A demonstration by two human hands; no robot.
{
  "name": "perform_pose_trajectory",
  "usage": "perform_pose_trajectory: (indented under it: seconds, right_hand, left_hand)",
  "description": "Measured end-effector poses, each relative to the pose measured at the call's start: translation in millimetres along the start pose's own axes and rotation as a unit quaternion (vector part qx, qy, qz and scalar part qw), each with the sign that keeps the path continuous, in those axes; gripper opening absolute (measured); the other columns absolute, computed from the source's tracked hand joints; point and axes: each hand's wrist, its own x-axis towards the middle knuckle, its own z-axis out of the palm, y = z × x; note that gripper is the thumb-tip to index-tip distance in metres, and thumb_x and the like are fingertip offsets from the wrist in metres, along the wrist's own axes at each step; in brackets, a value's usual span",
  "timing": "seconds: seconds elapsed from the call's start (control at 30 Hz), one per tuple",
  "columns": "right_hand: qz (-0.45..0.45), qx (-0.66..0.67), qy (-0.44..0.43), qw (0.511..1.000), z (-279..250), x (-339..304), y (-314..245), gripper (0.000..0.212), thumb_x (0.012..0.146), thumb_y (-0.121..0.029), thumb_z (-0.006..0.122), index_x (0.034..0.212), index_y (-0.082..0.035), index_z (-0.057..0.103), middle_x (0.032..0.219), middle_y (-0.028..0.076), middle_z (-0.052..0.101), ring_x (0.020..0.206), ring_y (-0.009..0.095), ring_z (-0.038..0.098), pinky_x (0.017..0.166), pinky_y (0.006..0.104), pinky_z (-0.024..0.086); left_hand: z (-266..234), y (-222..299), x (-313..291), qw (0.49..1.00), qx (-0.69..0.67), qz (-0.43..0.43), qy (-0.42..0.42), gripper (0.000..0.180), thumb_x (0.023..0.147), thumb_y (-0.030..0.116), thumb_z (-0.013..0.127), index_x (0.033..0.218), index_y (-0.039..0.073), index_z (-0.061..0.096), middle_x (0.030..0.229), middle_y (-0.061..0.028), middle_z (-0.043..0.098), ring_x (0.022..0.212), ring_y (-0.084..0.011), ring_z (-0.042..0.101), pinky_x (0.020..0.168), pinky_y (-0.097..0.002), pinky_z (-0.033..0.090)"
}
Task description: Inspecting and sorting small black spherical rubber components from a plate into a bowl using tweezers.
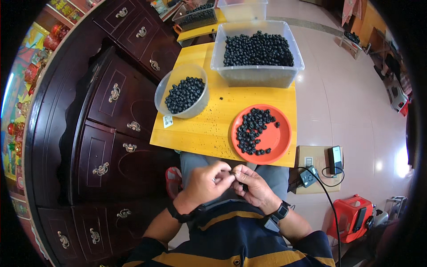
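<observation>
My left hand (208, 181) and my right hand (254, 186) meet over my lap, just in front of the table edge. Their fingertips pinch a small black bead-like piece (232, 172) between them. More dark pieces (243, 186) show under the curled fingers of my right hand. Closest to the hands is a round orange plate (281, 142), partly covered with loose black bead-like pieces (253, 127), some with a visible hole. A clear round tub (202, 100) at the left of the table holds a heap of similar pieces (184, 94).
A large clear bin (258, 76) full of black pieces stands at the yellow table's (213, 129) far end. Behind it are more bins (242, 11). A dark wooden cabinet (120, 107) borders the left. On the right are cardboard (318, 184) with devices, a cable and a red stool (349, 218).
</observation>
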Motion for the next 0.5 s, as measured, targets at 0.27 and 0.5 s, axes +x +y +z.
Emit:
perform_pose_trajectory:
  seconds: [0.27, 0.5]
  right_hand:
    - [-0.013, 0.071, 0.002, 0.997, 9.0, 5.1, -12.5, 0.041, 0.105, -0.046, 0.047, 0.104, -0.009, 0.062, 0.097, 0.011, 0.065, 0.068, 0.015, 0.054, 0.062, 0.0278, 0.046]
    - [-0.003, 0.081, 0.084, 0.993, 15.7, 9.4, -11.3, 0.043, 0.106, -0.045, 0.046, 0.112, -0.006, 0.064, 0.101, 0.008, 0.067, 0.089, 0.019, 0.065, 0.076, 0.0332, 0.055]
  left_hand:
    - [-82.2, -8.2, 86.3, 0.962, 0.164, -0.003, 0.221, 0.026, 0.086, 0.013, 0.074, 0.109, 0.004, 0.066, 0.070, -0.0113, 0.067, 0.061, -0.0220, 0.067, 0.057, -0.0332, 0.051]
    - [-12.6, 1.0, 22.2, 0.998, -0.002, -0.048, -0.031, 0.022, 0.086, 0.018, 0.074, 0.105, 0.009, 0.070, 0.074, -0.0066, 0.071, 0.065, -0.0234, 0.071, 0.059, -0.0343, 0.054]
